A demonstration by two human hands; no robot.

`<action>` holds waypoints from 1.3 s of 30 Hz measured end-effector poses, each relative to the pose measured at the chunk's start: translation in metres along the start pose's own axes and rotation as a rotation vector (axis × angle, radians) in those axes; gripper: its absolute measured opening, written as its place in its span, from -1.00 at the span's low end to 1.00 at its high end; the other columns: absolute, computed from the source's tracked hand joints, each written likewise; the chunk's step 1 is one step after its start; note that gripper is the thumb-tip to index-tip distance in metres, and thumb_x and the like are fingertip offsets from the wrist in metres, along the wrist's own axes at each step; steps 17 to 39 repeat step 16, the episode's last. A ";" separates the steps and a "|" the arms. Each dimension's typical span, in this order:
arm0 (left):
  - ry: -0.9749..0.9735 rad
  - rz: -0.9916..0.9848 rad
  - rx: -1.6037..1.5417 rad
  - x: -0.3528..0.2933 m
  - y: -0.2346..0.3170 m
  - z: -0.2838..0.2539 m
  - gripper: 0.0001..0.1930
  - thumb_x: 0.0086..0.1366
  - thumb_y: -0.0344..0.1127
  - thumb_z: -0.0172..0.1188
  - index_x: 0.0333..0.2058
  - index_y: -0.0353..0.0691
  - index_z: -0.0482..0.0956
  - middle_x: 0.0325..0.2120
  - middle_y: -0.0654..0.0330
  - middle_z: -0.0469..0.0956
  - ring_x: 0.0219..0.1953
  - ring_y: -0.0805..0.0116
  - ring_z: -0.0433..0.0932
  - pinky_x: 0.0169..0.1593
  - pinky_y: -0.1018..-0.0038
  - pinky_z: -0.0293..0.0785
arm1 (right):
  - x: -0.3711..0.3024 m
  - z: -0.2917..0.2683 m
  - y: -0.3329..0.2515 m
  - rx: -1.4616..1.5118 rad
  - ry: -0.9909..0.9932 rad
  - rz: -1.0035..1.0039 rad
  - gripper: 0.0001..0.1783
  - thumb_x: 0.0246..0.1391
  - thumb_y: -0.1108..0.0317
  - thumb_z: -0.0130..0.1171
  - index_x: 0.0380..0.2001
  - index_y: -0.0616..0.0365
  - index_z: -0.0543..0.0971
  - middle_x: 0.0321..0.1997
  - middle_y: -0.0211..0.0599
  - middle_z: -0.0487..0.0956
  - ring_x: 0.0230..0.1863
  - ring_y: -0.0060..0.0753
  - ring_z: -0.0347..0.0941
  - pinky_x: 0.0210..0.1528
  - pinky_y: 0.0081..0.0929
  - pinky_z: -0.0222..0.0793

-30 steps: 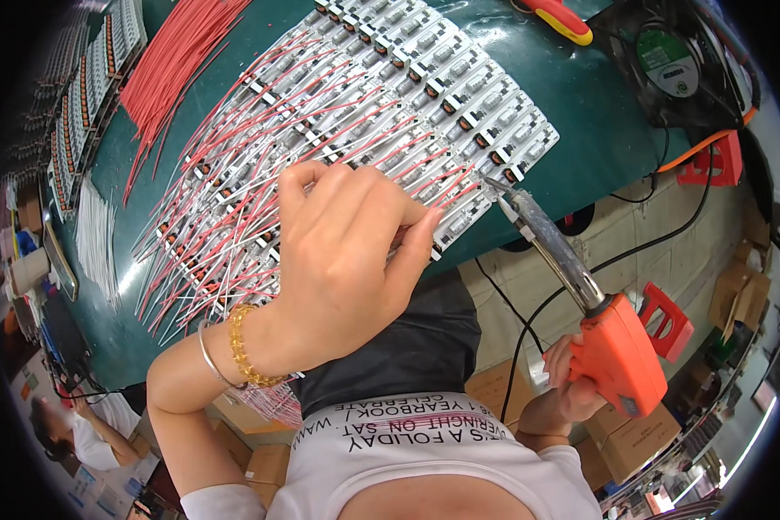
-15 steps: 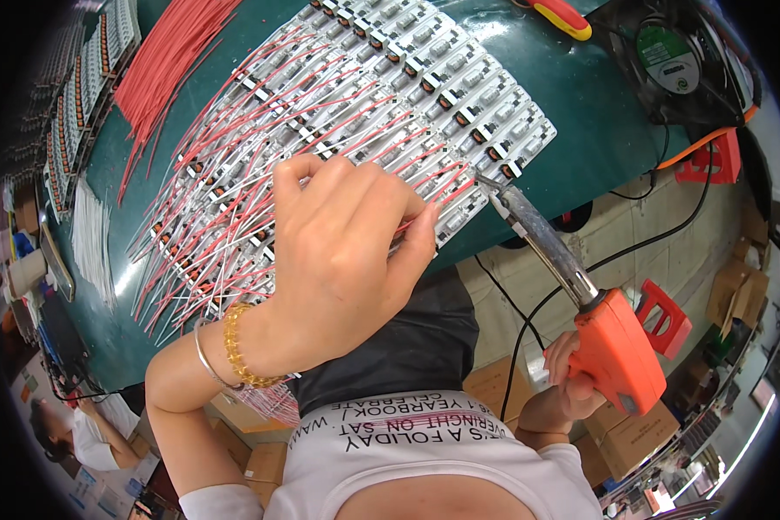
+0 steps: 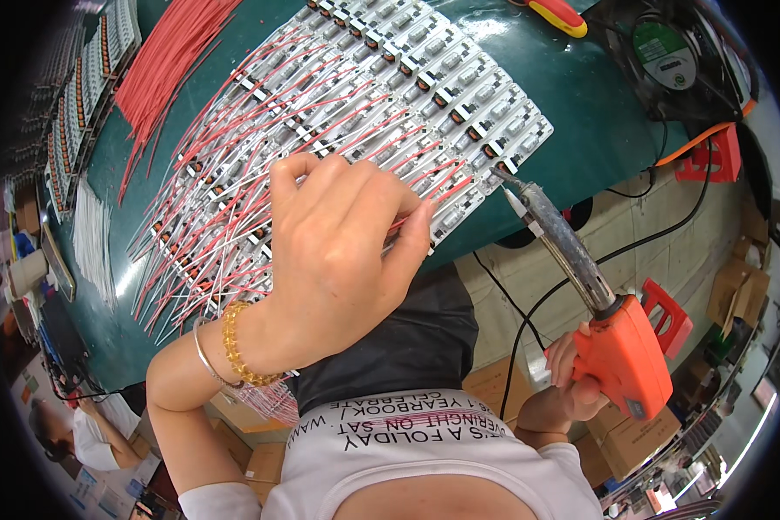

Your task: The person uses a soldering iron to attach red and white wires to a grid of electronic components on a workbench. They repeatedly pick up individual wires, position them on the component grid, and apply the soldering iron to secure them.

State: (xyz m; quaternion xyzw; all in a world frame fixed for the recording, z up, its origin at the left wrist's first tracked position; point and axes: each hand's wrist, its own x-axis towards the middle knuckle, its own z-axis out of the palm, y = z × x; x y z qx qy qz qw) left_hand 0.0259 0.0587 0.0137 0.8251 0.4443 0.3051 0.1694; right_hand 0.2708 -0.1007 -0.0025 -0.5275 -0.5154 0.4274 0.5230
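Observation:
A panel of small white circuit boards [image 3: 497, 102] lies across the green table, with rows of red and white wires fixed along it. Over its near edge is my left hand [image 3: 342, 243], thumb and forefinger pinched on a red wire [image 3: 452, 189] that runs toward the boards; the fingertips are partly hidden. My right hand [image 3: 576, 377] grips an orange soldering gun [image 3: 626, 355] by its handle. The gun's dark tip points up-left to the panel's right end, by the last boards; whether it touches them I cannot tell.
Bundles of loose red wires [image 3: 166, 65] and white wires [image 3: 91, 238] lie on the left. More board panels [image 3: 87, 104] are stacked at the far left. A black fan [image 3: 667, 65] and a red-yellow handled tool [image 3: 559, 16] sit at the back right. Black cables [image 3: 633, 247] hang beside the table.
The soldering gun has shifted slightly right, its tip drawing away from the red wire end. My left hand and the panel have moved very slightly left.

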 end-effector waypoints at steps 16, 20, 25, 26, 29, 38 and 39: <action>-0.006 -0.031 -0.004 -0.001 0.002 -0.001 -0.87 0.05 -0.49 0.32 -0.54 -0.16 0.53 -0.65 0.33 0.36 -0.56 0.36 0.29 -0.21 0.39 0.13 | -0.007 0.002 0.011 -0.070 0.126 0.105 -0.13 -0.02 -0.31 0.18 -0.15 0.40 0.24 -0.78 -0.50 0.28 -0.77 -0.59 0.19 -0.66 -0.58 0.14; -0.006 -0.031 -0.004 -0.001 0.002 -0.001 -0.87 0.05 -0.49 0.32 -0.54 -0.16 0.53 -0.65 0.33 0.36 -0.56 0.36 0.29 -0.21 0.39 0.13 | -0.007 0.002 0.011 -0.070 0.126 0.105 -0.13 -0.02 -0.31 0.18 -0.15 0.40 0.24 -0.78 -0.50 0.28 -0.77 -0.59 0.19 -0.66 -0.58 0.14; -0.006 -0.031 -0.004 -0.001 0.002 -0.001 -0.87 0.05 -0.49 0.32 -0.54 -0.16 0.53 -0.65 0.33 0.36 -0.56 0.36 0.29 -0.21 0.39 0.13 | -0.007 0.002 0.011 -0.070 0.126 0.105 -0.13 -0.02 -0.31 0.18 -0.15 0.40 0.24 -0.78 -0.50 0.28 -0.77 -0.59 0.19 -0.66 -0.58 0.14; -0.006 -0.031 -0.004 -0.001 0.002 -0.001 -0.87 0.05 -0.49 0.32 -0.54 -0.16 0.53 -0.65 0.33 0.36 -0.56 0.36 0.29 -0.21 0.39 0.13 | -0.007 0.002 0.011 -0.070 0.126 0.105 -0.13 -0.02 -0.31 0.18 -0.15 0.40 0.24 -0.78 -0.50 0.28 -0.77 -0.59 0.19 -0.66 -0.58 0.14; -0.006 -0.031 -0.004 -0.001 0.002 -0.001 -0.87 0.05 -0.49 0.32 -0.54 -0.16 0.53 -0.65 0.33 0.36 -0.56 0.36 0.29 -0.21 0.39 0.13 | -0.007 0.002 0.011 -0.070 0.126 0.105 -0.13 -0.02 -0.31 0.18 -0.15 0.40 0.24 -0.78 -0.50 0.28 -0.77 -0.59 0.19 -0.66 -0.58 0.14; -0.006 -0.031 -0.004 -0.001 0.002 -0.001 -0.87 0.05 -0.49 0.32 -0.54 -0.16 0.53 -0.65 0.33 0.36 -0.56 0.36 0.29 -0.21 0.39 0.13 | -0.007 0.002 0.011 -0.070 0.126 0.105 -0.13 -0.02 -0.31 0.18 -0.15 0.40 0.24 -0.78 -0.50 0.28 -0.77 -0.59 0.19 -0.66 -0.58 0.14; -0.006 -0.031 -0.004 -0.001 0.002 -0.001 -0.87 0.05 -0.49 0.32 -0.54 -0.16 0.53 -0.65 0.33 0.36 -0.56 0.36 0.29 -0.21 0.39 0.13 | -0.007 0.002 0.011 -0.070 0.126 0.105 -0.13 -0.02 -0.31 0.18 -0.15 0.40 0.24 -0.78 -0.50 0.28 -0.77 -0.59 0.19 -0.66 -0.58 0.14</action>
